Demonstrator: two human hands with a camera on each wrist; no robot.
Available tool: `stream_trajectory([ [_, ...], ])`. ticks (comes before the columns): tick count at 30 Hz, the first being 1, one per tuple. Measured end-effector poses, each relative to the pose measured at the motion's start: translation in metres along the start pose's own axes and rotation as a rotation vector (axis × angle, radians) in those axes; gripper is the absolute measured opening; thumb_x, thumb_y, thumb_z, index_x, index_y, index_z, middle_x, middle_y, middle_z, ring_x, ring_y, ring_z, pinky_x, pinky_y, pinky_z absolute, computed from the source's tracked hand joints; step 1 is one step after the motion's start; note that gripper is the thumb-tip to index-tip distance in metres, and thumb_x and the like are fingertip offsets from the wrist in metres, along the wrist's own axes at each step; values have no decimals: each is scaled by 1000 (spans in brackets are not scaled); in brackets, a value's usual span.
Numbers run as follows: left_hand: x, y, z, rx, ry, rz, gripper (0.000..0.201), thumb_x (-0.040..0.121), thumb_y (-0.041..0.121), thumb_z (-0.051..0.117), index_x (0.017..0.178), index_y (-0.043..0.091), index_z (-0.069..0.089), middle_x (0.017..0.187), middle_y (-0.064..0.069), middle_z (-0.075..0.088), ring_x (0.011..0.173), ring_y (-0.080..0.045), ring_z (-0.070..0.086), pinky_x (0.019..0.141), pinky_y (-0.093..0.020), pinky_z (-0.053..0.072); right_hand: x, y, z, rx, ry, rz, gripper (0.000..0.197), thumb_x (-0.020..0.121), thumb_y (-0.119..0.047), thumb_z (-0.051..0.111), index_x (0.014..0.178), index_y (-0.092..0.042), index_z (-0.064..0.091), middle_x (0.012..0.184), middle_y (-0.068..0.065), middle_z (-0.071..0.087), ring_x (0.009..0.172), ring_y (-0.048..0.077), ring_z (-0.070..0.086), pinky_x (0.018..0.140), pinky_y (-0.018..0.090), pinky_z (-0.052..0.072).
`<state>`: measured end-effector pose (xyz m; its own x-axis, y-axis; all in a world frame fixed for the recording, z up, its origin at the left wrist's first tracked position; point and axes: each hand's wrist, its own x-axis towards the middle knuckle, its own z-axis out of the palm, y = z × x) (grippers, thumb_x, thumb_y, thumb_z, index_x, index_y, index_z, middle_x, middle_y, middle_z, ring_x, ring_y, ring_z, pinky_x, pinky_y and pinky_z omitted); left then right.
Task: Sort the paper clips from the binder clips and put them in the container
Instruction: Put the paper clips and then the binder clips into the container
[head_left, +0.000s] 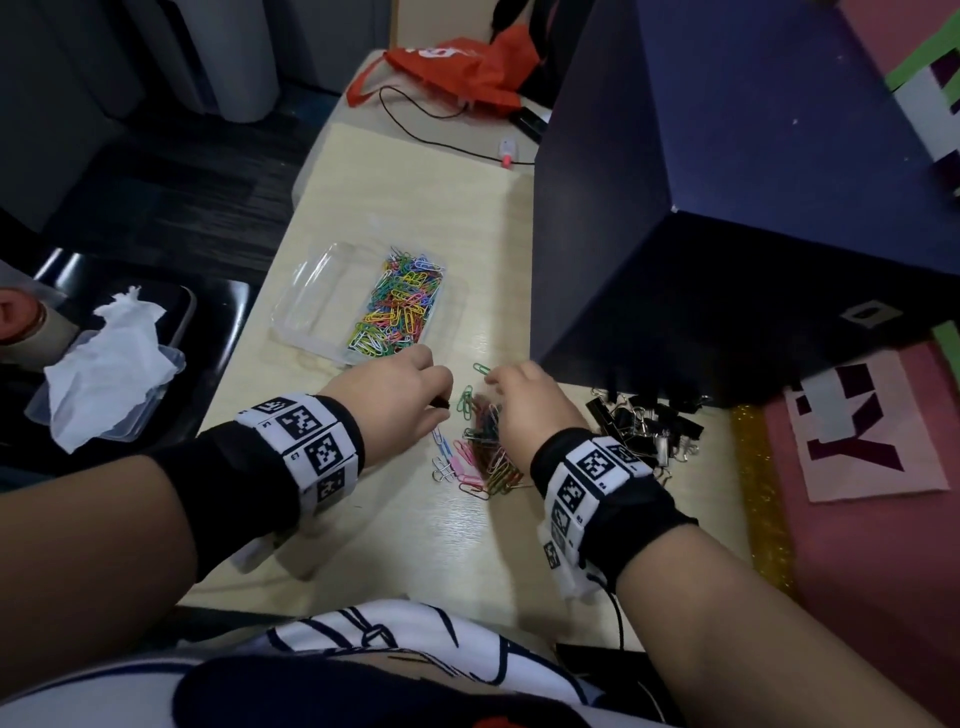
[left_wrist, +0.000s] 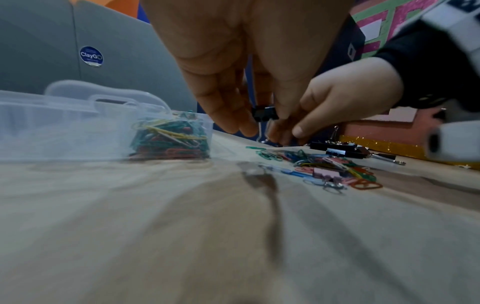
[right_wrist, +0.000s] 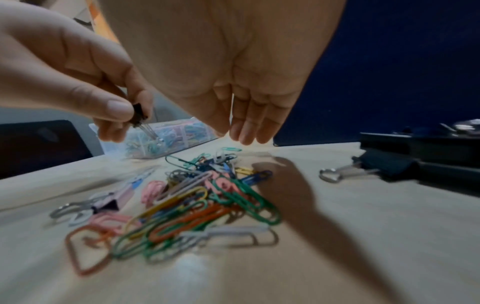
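Observation:
A heap of coloured paper clips (head_left: 485, 447) (right_wrist: 197, 203) lies on the pale table, with a pink binder clip (right_wrist: 114, 200) (left_wrist: 326, 173) mixed in at its left. My left hand (head_left: 395, 395) pinches a small black binder clip (left_wrist: 265, 114) (right_wrist: 137, 114) just above the heap's left side. My right hand (head_left: 524, 400) hovers over the heap with its fingers (right_wrist: 249, 127) straight and pointing down, holding nothing. A clear plastic container (head_left: 306, 306) (left_wrist: 64, 127) behind the hands holds many coloured paper clips (head_left: 400, 312). Black binder clips (head_left: 644, 421) (right_wrist: 415, 158) are piled at the right.
A tall dark blue box (head_left: 727, 197) stands at the back right, close to the binder clips. An orange bag (head_left: 467, 73) and a black cable (head_left: 415, 124) lie at the table's far end. A black chair with tissue on a lid (head_left: 109, 358) is left of the table.

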<state>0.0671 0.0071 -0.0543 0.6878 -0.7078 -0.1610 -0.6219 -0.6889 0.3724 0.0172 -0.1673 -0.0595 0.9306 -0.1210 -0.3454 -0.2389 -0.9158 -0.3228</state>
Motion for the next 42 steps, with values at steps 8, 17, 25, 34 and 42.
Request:
stream_trajectory([
  [8, -5, -6, -2, 96, -40, -72, 27, 95, 39, 47, 107, 16, 55, 105, -3, 59, 95, -25, 58, 73, -32, 44, -14, 2, 17, -98, -124, -128, 67, 83, 2, 45, 144, -24, 34, 154, -5, 25, 140, 18, 24, 114, 34, 23],
  [17, 24, 29, 3, -67, -78, 73, 25, 91, 37, 57, 111, 24, 59, 101, -2, 60, 94, -24, 60, 78, -30, 45, -39, 39, 7, 72, 85, -39, 38, 91, -33, 57, 128, -22, 56, 125, -1, 55, 118, 19, 47, 101, 31, 38],
  [25, 43, 56, 15, -72, -94, 81, 41, 92, 34, 54, 130, 22, 48, 125, -2, 56, 108, -21, 57, 91, -30, 44, -50, 58, -10, 53, 192, 160, 24, 95, -34, 49, 107, -23, 68, 108, 0, 62, 94, 20, 59, 81, 29, 48],
  [34, 23, 38, 38, 183, -254, 0, 47, 91, 43, 48, 131, 21, 44, 126, -6, 40, 115, -27, 39, 94, -44, 45, -39, 72, -14, 245, 328, 525, 28, 93, -21, 52, 121, -16, 52, 127, 8, 44, 104, 24, 55, 81, 29, 42],
  [42, 12, 20, 9, 15, 13, -77, 37, 90, 27, 52, 127, 20, 47, 122, -5, 47, 110, -24, 50, 90, -40, 48, -17, 29, 9, 136, 9, 114, 59, 88, 3, 39, 141, -23, 39, 149, -3, 32, 136, 17, 33, 114, 30, 27],
])
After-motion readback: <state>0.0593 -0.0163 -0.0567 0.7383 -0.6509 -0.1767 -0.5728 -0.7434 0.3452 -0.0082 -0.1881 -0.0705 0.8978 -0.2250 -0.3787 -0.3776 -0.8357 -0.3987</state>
